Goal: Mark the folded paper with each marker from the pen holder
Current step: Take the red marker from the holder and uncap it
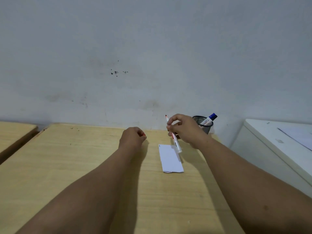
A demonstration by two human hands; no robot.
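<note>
Pale wooden desk (pixel 84 174) against a scuffed grey wall is carrying the whole scene, with a white cabinet (pixel 270 149) sitting off to the right. Nearest on the desk, the folded paper (pixel 170 160) is lying flat toward the right, a small dark mark showing at its far left corner. Being thin and light, it is likely to slide under a pen stroke, so pinning it with a fingertip looks wise. Just beyond and left of it, the left hand (pixel 132 137) is curling closed around something small and red, probably the cap (pixel 144 135). Farther right, the right hand (pixel 185 129) is pinching the red marker (pixel 174 141) around its middle, bare tip pointing up and away, tail hanging over the paper's far edge. The barrel looks stiff, smooth and light; a grip closer to the tip should steady it. Farthest back, the mesh pen holder (pixel 205 125) is keeping a blue-capped marker (pixel 210 119) leaning inside.
</note>
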